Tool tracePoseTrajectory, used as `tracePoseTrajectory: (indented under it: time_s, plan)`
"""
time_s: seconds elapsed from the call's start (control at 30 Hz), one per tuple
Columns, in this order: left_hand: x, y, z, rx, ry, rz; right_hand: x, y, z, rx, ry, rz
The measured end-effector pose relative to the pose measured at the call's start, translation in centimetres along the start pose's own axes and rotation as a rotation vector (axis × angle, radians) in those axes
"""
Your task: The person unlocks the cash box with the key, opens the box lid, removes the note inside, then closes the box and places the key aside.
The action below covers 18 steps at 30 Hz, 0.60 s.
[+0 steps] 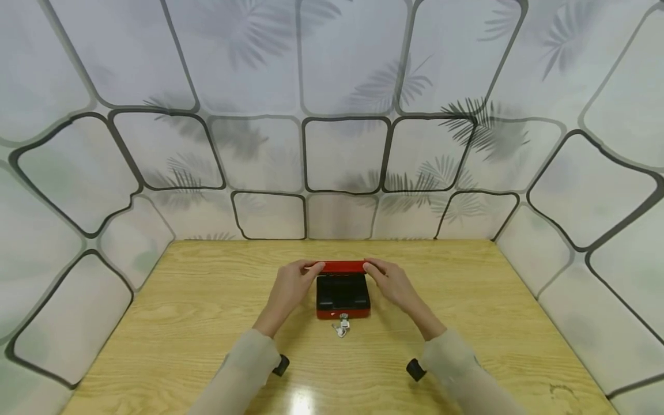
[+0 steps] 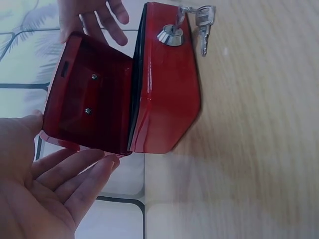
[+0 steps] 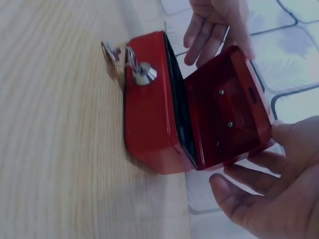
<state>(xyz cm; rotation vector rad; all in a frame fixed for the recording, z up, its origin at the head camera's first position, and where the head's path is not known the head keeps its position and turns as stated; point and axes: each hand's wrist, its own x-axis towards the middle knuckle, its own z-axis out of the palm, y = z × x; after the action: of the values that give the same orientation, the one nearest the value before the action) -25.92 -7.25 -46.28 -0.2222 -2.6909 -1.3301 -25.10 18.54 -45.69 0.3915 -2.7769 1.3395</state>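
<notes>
A small red cash box (image 1: pixel 327 314) sits on the table with its lid (image 1: pixel 343 267) raised and a black tray (image 1: pixel 342 293) inside. My left hand (image 1: pixel 291 283) holds the lid's left corner, thumb on its front edge and fingers behind. At the opposite corner, my right hand (image 1: pixel 392 282) pinches the lid in the same way. The wrist views show two small screws inside the red lid. One key stands in the silver lock (image 2: pixel 171 36) on the front, and a second key (image 2: pixel 204 25) hangs from it on a ring.
The wood-grain table (image 1: pixel 218 323) spreads out around the box. Behind it and on both sides stand pale patterned curtains (image 1: pixel 342 213) with dark line frames and leaf prints. Black wrist bands (image 1: pixel 281 365) show beside the light sleeves.
</notes>
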Motion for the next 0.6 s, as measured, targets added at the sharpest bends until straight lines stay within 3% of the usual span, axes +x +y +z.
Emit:
tracePoseTrajectory:
  time_s: [0.33, 0.6]
  plan:
    - [1.2, 0.1, 0.5, -0.036, 0.051, -0.048, 1.8, 1.2, 0.2, 0.073, 0.017, 0.006]
    - [1.5, 0.4, 0.6, -0.066, 0.047, -0.071, 3.1, 1.3, 0.7, 0.148, 0.069, 0.064]
